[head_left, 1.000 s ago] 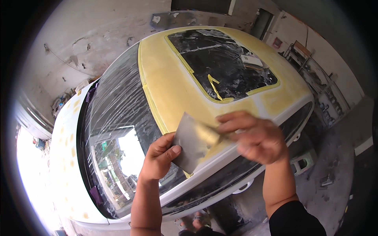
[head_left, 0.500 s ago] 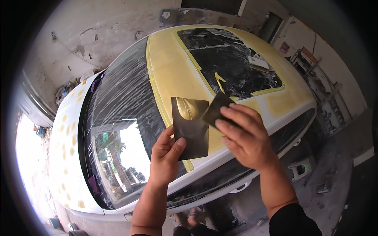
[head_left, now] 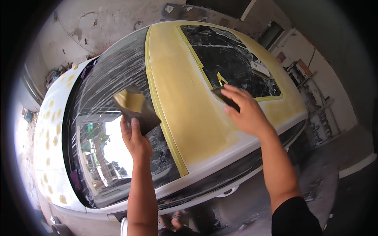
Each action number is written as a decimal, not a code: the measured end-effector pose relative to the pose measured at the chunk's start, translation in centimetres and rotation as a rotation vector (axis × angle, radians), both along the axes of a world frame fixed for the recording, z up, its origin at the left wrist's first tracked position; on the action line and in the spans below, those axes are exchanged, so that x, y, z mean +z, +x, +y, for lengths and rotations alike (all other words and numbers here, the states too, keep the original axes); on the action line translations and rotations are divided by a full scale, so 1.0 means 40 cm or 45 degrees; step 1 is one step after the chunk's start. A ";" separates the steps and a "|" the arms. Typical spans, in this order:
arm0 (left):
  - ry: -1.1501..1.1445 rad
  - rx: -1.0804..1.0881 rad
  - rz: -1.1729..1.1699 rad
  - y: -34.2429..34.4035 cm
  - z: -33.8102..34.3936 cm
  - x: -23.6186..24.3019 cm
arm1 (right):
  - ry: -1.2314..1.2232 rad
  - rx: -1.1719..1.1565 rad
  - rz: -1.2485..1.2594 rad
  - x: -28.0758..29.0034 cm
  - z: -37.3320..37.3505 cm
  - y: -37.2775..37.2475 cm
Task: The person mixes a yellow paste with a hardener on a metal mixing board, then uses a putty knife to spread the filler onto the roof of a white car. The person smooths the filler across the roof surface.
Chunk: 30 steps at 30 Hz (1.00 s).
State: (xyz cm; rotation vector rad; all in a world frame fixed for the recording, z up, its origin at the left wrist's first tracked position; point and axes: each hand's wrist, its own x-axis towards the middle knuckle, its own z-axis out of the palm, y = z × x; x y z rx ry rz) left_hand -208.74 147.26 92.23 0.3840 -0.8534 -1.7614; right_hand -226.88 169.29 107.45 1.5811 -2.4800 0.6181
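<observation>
Over the windshield, my left hand (head_left: 136,141) grips a dark flat plate (head_left: 149,122) with a smear of yellow putty (head_left: 134,103) on its upper part. My right hand (head_left: 250,114) is closed on a dark flat putty spreader (head_left: 227,98), held at the near edge of the dark roof window; whether it touches the roof, I cannot tell. Between my hands lies the car's roof panel (head_left: 185,102), coated pale yellow with white toward its near side. A loose strip of yellow tape (head_left: 221,78) sticks up beside the spreader.
Yellow masking tape (head_left: 159,110) runs along the top of the windshield (head_left: 118,86). A white-and-brown block (head_left: 260,70) rests on the roof window (head_left: 220,51). The white hood (head_left: 47,157) has yellow spots. Cluttered shelving (head_left: 315,98) stands by the wall at right.
My hands have moved apart. The plate has gone left over the windshield and tilted, its putty now lying differently. The spreader has left the plate and is at the roof window's edge.
</observation>
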 end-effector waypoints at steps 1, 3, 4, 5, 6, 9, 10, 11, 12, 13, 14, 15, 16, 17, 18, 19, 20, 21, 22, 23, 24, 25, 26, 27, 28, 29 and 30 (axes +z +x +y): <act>0.138 0.056 -0.020 -0.019 -0.020 -0.039 | 0.135 -0.041 0.050 0.008 -0.025 -0.042; 0.104 0.131 -0.022 -0.050 -0.050 -0.110 | 0.217 -0.063 0.096 0.017 -0.104 -0.120; 0.208 0.151 -0.040 -0.064 -0.056 -0.140 | 0.315 -0.136 0.099 0.021 -0.149 -0.154; 0.235 0.189 -0.079 -0.075 -0.062 -0.165 | 0.395 -0.152 0.046 0.025 -0.194 -0.184; 0.203 0.193 -0.050 -0.086 -0.069 -0.184 | 0.499 -0.220 -0.016 0.035 -0.241 -0.216; 0.221 0.156 0.033 -0.096 -0.075 -0.214 | 0.738 -0.246 -0.023 0.048 -0.380 -0.301; 0.235 0.151 -0.011 -0.095 -0.075 -0.216 | 0.794 -0.268 -0.012 0.045 -0.424 -0.326; 0.236 0.133 -0.022 -0.092 -0.075 -0.216 | 0.839 -0.255 0.036 0.042 -0.462 -0.350; 0.237 0.113 -0.010 -0.088 -0.076 -0.215 | 0.872 -0.239 0.061 0.037 -0.495 -0.372; 0.250 0.103 -0.103 -0.088 -0.074 -0.212 | 0.893 -0.244 0.065 0.026 -0.533 -0.393; 0.220 0.094 -0.117 -0.087 -0.074 -0.209 | 0.914 -0.242 0.054 0.014 -0.566 -0.413; 0.191 0.085 -0.134 -0.085 -0.072 -0.207 | 0.932 -0.236 0.038 0.001 -0.597 -0.431; 0.157 0.077 -0.137 -0.085 -0.071 -0.204 | 0.946 -0.234 0.020 -0.010 -0.627 -0.449; 0.120 0.088 -0.173 -0.084 -0.070 -0.202 | 0.974 -0.219 0.056 -0.017 -0.656 -0.469; 0.113 0.091 -0.205 -0.085 -0.069 -0.200 | 0.988 -0.213 0.063 -0.024 -0.681 -0.486; 0.102 0.100 -0.216 -0.085 -0.069 -0.199 | 1.000 -0.206 0.068 -0.031 -0.705 -0.500; 0.102 0.098 -0.215 -0.086 -0.071 -0.198 | 1.009 -0.200 0.072 -0.037 -0.727 -0.513; 0.081 0.098 -0.225 -0.085 -0.072 -0.197 | 1.039 -0.199 0.112 -0.043 -0.752 -0.521; 0.086 0.111 -0.244 -0.084 -0.075 -0.198 | 1.073 -0.200 0.149 -0.049 -0.773 -0.527; 0.096 0.116 -0.249 -0.084 -0.078 -0.199 | 1.105 -0.201 0.189 -0.054 -0.790 -0.531; 0.104 0.122 -0.235 -0.084 -0.081 -0.200 | 1.131 -0.203 0.166 -0.057 -0.805 -0.531; 0.104 0.132 -0.257 -0.085 -0.084 -0.201 | 1.156 -0.205 0.143 -0.060 -0.818 -0.531; 0.106 0.143 -0.261 -0.086 -0.086 -0.202 | 1.187 -0.241 0.134 -0.063 -0.830 -0.527; 0.108 0.152 -0.270 -0.086 -0.088 -0.203 | 1.215 -0.254 0.136 -0.065 -0.839 -0.525; 0.101 0.159 -0.278 -0.087 -0.089 -0.204 | 1.249 -0.301 0.153 -0.066 -0.846 -0.521; 0.096 0.164 -0.286 -0.087 -0.089 -0.204 | 1.278 -0.347 0.130 -0.067 -0.852 -0.515; 0.089 0.167 -0.294 -0.088 -0.089 -0.204 | 1.308 -0.376 0.146 -0.067 -0.856 -0.510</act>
